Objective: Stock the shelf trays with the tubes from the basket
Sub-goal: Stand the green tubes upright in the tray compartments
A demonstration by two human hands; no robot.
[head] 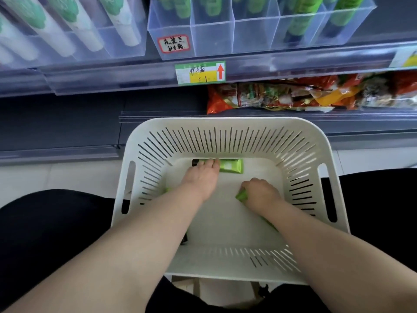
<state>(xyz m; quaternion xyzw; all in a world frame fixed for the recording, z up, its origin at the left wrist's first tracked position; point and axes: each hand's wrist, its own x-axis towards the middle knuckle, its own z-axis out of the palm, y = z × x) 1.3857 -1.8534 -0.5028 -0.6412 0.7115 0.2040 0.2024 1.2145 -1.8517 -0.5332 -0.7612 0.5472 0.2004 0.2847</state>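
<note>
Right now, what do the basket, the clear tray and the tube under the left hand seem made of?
The basket: rigid white plastic, matte; moulded slots and handle cut-outs. The clear tray: hard transparent plastic, perhaps acrylic, glossy; tubes show through its walls. The green tube under the left hand: likely soft plastic or laminate, slight sheen, flat crimped end.

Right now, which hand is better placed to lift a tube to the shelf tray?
Right. The right hand has its fingers curled round a green tube, ready to lift. The left hand only lays fairly straight fingers on the far tube by the basket wall, no grip yet.
</note>
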